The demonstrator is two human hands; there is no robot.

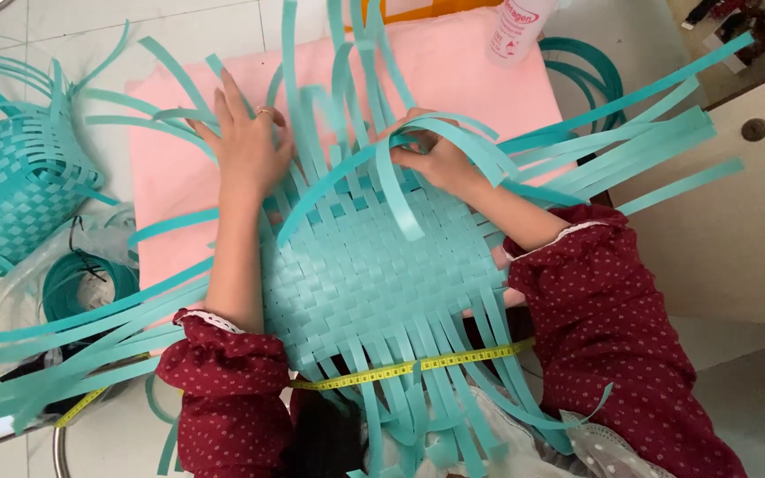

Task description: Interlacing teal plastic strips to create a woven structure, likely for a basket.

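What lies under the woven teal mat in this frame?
A pink board shows under the woven teal mat, beyond its far edge and at its left. A yellow tape measure crosses beneath the near strips. What is under the mat's centre is covered.

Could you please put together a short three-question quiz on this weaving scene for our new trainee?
1. True or false: the left hand lies flat on the teal strips at the mat's far edge.
2. Which does the right hand pinch? A) a curved teal strip B) the yellow tape measure C) the bottle
3. What lies under the woven mat?

Key
1. True.
2. A.
3. A pink sheet.
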